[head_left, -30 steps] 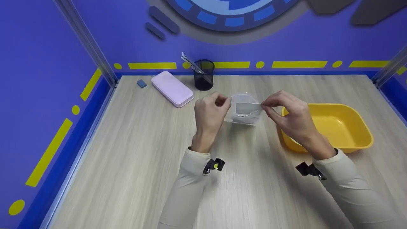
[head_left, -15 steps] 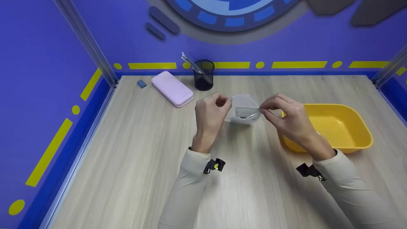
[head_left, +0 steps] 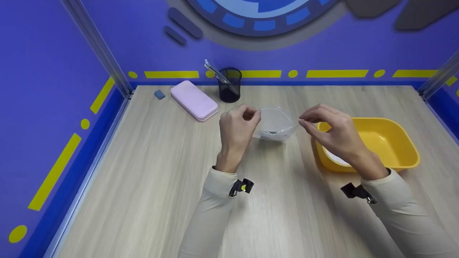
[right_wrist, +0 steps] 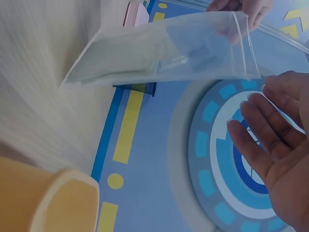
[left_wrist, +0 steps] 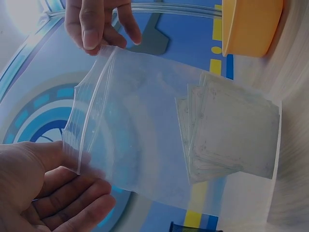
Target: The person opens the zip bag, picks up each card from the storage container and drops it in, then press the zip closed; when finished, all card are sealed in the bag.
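Note:
A clear zip-lock bag (head_left: 275, 119) stands upright over the table with its mouth at the top. My left hand (head_left: 236, 130) pinches the bag's left top corner between thumb and fingers. At the opposite top corner, my right hand (head_left: 335, 134) pinches the edge with its fingertips; its other fingers are loosely spread in the right wrist view. Several flat, square greyish sheets (left_wrist: 236, 130) lie overlapping low inside the bag in the left wrist view. The bag's bottom edge reaches the tabletop.
A yellow basin (head_left: 396, 143) sits at the right, under my right wrist, with something white (head_left: 335, 157) partly hidden inside. Toward the back are a black mesh pen cup (head_left: 230, 91) with pens, a pink case (head_left: 194, 100) and a small blue block (head_left: 159, 94).
The greyish sheet pinched in my right hand has gone down into the bag and left the fingers. My right hand has shifted slightly right to the bag's edge; the left hand has stayed put.

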Action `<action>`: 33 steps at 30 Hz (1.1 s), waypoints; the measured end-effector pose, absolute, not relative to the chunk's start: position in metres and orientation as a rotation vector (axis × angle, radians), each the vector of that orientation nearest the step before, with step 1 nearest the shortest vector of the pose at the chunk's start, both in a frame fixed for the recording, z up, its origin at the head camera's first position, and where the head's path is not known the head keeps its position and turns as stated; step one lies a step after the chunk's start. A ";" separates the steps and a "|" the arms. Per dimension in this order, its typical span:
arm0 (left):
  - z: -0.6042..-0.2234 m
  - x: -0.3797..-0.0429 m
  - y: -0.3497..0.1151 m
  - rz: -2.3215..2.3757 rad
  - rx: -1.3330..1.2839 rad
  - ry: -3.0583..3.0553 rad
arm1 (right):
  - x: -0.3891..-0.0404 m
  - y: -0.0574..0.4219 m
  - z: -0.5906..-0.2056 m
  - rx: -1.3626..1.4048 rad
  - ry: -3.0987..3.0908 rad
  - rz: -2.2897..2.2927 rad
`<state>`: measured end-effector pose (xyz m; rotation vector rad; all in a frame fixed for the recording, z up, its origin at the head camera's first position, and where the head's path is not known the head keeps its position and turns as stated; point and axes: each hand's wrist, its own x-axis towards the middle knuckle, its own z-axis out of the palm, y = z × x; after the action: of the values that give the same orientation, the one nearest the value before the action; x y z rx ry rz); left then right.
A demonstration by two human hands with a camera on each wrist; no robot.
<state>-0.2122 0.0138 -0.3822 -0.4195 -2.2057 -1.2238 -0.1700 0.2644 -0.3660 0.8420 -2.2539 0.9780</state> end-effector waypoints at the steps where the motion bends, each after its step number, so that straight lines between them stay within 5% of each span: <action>1: -0.382 -0.212 0.014 -1.224 -0.420 -2.205 | -0.170 0.267 -0.365 0.832 -2.266 0.973; 33: -0.381 -0.212 0.012 -1.249 -0.418 -2.197 | -0.188 0.367 -0.421 0.240 -2.906 0.953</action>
<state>-0.2117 0.0117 -0.3813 -0.4180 -2.1975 -1.2490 -0.1880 0.3666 -0.4210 0.2403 -2.9058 0.9534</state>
